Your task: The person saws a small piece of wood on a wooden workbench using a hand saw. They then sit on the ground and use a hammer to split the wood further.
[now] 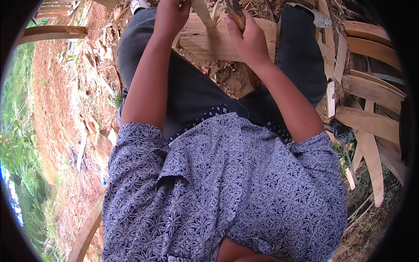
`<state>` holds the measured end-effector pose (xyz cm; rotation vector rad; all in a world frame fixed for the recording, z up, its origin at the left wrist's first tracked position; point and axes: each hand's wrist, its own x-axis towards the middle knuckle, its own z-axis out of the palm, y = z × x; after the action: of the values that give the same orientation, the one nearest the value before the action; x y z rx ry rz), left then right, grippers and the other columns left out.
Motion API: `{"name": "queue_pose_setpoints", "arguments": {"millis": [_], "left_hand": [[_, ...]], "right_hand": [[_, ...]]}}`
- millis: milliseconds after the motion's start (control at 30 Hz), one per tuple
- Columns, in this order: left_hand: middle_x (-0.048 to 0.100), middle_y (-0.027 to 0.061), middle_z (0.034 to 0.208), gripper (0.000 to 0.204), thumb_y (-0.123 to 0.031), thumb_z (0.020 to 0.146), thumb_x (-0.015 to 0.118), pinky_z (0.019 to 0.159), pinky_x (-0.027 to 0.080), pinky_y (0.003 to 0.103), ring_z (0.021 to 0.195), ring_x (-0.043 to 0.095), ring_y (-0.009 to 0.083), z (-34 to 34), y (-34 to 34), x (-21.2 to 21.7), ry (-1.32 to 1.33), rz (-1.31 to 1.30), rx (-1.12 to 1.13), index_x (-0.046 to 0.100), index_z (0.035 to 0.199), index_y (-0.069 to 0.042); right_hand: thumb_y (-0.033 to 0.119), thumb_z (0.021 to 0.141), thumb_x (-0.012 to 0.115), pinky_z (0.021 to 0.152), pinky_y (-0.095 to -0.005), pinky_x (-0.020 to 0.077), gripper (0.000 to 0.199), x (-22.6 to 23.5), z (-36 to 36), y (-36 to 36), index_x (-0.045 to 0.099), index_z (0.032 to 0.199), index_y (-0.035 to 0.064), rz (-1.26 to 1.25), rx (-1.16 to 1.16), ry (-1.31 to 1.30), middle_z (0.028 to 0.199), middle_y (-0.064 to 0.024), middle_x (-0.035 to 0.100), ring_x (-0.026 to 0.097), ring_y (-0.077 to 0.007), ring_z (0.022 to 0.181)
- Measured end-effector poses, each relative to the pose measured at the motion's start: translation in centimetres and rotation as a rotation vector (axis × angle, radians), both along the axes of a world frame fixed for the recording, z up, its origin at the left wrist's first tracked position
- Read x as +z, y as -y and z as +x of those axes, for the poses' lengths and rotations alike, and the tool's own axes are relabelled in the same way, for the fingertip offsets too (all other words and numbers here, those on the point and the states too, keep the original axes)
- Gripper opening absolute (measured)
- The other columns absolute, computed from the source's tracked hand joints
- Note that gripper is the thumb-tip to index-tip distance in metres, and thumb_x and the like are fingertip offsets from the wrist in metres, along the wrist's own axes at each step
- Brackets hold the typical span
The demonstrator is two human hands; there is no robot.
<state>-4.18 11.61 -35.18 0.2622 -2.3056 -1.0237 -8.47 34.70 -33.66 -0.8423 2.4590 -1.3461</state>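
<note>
My right hand (248, 41) is wrapped round a worn brown wooden handle (235, 14), its thumb lying along the side. The tool's other end is cut off by the upper edge, so its kind does not show. My left hand (171, 15) is at the top edge with its fingers curled; what they hold, if anything, is out of view. Just right of it a pale strip of wood (202, 13) stands slanted, its lower end on a broad wooden block (205, 41). The block lies between my spread legs, below both hands.
Several curved wooden pieces (369, 120) are piled at the right. Wood chips and offcuts (104, 52) litter the brown ground on the left, near a curved board (54, 32). Another curved piece (87, 231) leans at the lower left. Green plants (19, 148) grow along the far left.
</note>
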Motion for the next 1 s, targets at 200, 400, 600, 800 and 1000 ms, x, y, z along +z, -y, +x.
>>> {"name": "queue_pose_setpoints", "arguments": {"millis": [200,400,600,800,1000], "left_hand": [[0.064,0.0195,0.104,0.019,0.004,0.086,0.066,0.072,0.057,0.037,0.089,0.068,0.0346,-0.2,-0.9,1.2,-0.038,-0.070,-0.053,0.066,0.104,0.003],[0.062,0.0191,0.101,0.017,0.005,0.085,0.066,0.071,0.057,0.037,0.087,0.068,0.0346,0.4,0.0,0.4,0.022,0.019,0.005,0.065,0.102,0.002],[0.067,0.0149,0.098,0.019,-0.007,0.089,0.070,0.073,0.057,0.036,0.087,0.071,0.0310,0.8,0.4,-0.8,0.037,-0.054,0.024,0.068,0.107,0.000],[0.063,0.0191,0.098,0.015,0.005,0.087,0.065,0.071,0.058,0.036,0.087,0.068,0.0338,1.2,0.4,0.5,0.001,-0.097,-0.013,0.065,0.102,0.002],[0.064,0.0198,0.101,0.020,0.005,0.087,0.064,0.071,0.058,0.037,0.088,0.068,0.0338,1.0,-0.8,0.4,0.024,-0.091,-0.032,0.067,0.106,0.001]], "right_hand": [[0.040,0.099,0.056,0.087,-0.0540,0.0514,0.043,-8.9,0.0,-0.7,0.059,0.117,0.0020,0.416,0.007,0.134,0.100,-0.0293,0.069,0.066,-0.0459,0.100],[0.044,0.099,0.061,0.052,-0.0290,0.0474,0.037,-8.3,-3.6,-1.8,0.059,0.103,0.0074,0.086,0.000,0.729,0.067,-0.0002,0.053,0.054,-0.0092,0.058],[0.041,0.097,0.064,0.058,-0.0377,0.0505,0.045,-4.1,-1.7,-0.6,0.061,0.116,0.0002,0.092,0.053,0.187,0.078,-0.0165,0.067,0.067,-0.0282,0.064],[0.041,0.097,0.064,0.070,-0.0401,0.0534,0.040,1.4,-0.4,0.1,0.064,0.110,0.0024,-0.078,0.030,-0.038,0.079,-0.0143,0.068,0.068,-0.0283,0.073],[0.039,0.097,0.059,0.075,-0.0484,0.0549,0.041,-8.8,-1.6,0.0,0.061,0.110,0.0001,0.442,0.057,-0.010,0.091,-0.0254,0.070,0.070,-0.0420,0.083]]}}
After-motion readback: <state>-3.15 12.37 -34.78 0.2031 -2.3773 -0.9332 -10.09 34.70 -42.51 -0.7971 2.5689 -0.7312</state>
